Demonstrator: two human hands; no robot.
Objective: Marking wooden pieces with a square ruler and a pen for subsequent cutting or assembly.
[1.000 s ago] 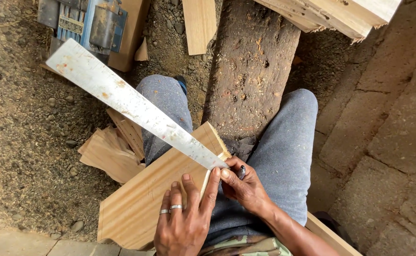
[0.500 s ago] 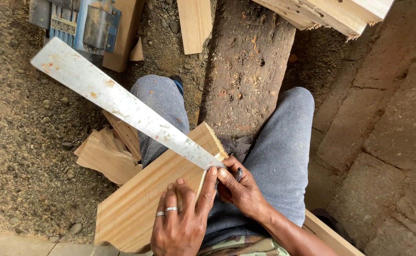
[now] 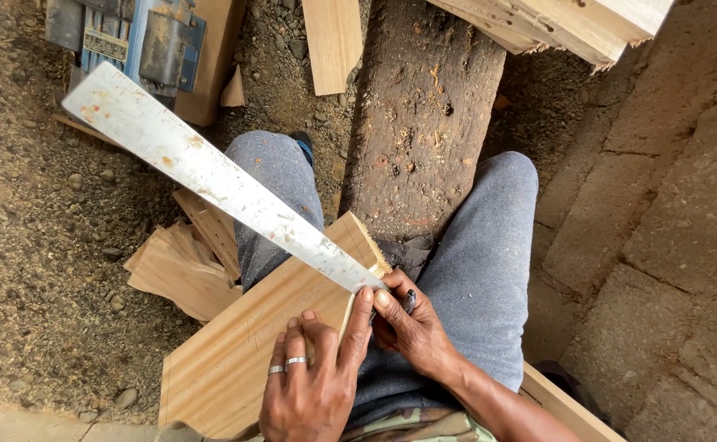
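Two hands meet at the lower middle of the frame over a pale wooden board (image 3: 252,344) that lies across the person's lap. The left hand (image 3: 313,385), rings on two fingers, lies flat on the board with its fingers spread, the forefinger stretched up to the near end of a long metal ruler (image 3: 211,176). The ruler runs slantwise from there to the upper left. The right hand (image 3: 411,327) is curled just beside that end, pinching a dark pen (image 3: 408,301). Wood offcuts (image 3: 182,266) lie on the gravel at the left, and a worn plank (image 3: 424,115) runs up between the knees.
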